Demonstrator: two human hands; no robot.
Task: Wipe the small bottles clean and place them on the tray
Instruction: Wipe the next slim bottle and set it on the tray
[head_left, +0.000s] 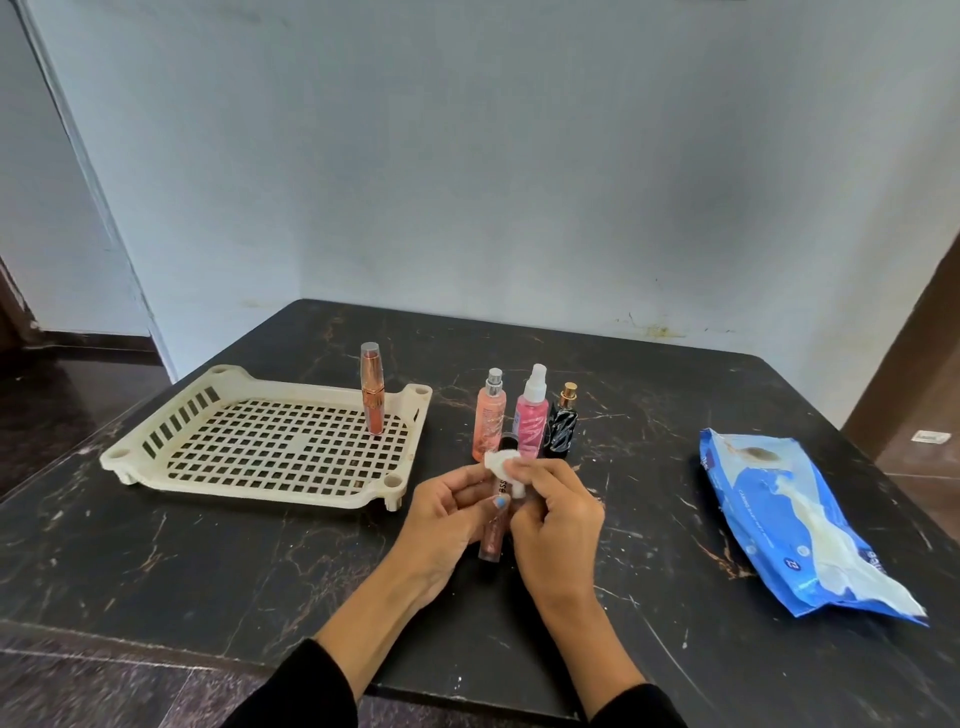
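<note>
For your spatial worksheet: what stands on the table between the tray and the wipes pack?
Head view: three upright spray bottles, peach, pink and black.

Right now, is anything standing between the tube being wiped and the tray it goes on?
Nothing visible blocks it. The tube, held in the left hand and wiped by the right hand, sits just right of the tray. The three bottles stand behind the hands, off that path; one tube stands at the tray's far side.

I hold a slim clear tube bottle (491, 525), tilted, a white wipe (503, 464) against its dark cap. One rose-gold bottle (372, 395) stands upright on the cream slotted tray (156, 470). Peach (489, 415), pink (532, 413) and black (562, 428) bottles stand just beside the tray.
</note>
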